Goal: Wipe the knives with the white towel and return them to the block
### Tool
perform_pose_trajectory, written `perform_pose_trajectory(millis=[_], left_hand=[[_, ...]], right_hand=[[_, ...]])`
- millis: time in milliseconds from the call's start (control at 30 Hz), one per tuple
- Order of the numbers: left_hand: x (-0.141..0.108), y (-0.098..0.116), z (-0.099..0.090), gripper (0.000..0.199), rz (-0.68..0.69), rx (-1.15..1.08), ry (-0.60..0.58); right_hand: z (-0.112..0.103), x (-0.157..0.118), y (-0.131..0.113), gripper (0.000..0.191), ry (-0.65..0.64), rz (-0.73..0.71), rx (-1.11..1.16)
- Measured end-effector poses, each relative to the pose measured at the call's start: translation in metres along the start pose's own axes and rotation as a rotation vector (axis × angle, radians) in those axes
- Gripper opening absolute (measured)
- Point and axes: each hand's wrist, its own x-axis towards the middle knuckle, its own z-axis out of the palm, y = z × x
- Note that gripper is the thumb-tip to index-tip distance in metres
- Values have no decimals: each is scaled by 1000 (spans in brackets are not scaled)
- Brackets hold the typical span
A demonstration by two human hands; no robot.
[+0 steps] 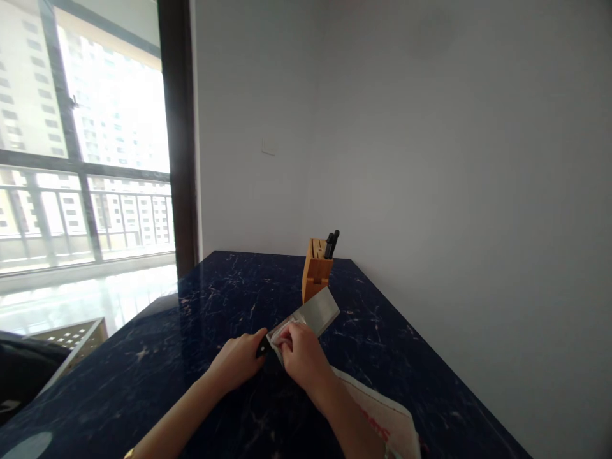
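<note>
My left hand (240, 361) is closed round the black handle of a cleaver (319, 311). The broad steel blade points away to the right, raised over the table. Pinched in the fingers of my right hand (306, 357) is a thin whitish tissue (282, 334), pressed against the blade close to the handle. Part of the tissue is hidden behind my fingers. Just beyond the blade stands a wooden knife block (316, 271), with a few black-handled tools (331, 244) in its slots.
Below my right forearm lies a white cloth (382, 414) with red lettering. The dark blue marbled table (229, 287) runs up to a grey wall on the right. At the left are a chair (71, 344) with something black on it and a large window (109, 127).
</note>
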Motion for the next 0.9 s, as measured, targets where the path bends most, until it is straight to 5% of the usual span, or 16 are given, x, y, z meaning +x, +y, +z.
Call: perform_pose_trajectory(millis=[900], left_hand=[[-4,12,-6,30,3,24,-12]], right_hand=[[17,-3,-8,17,110,20,-29]])
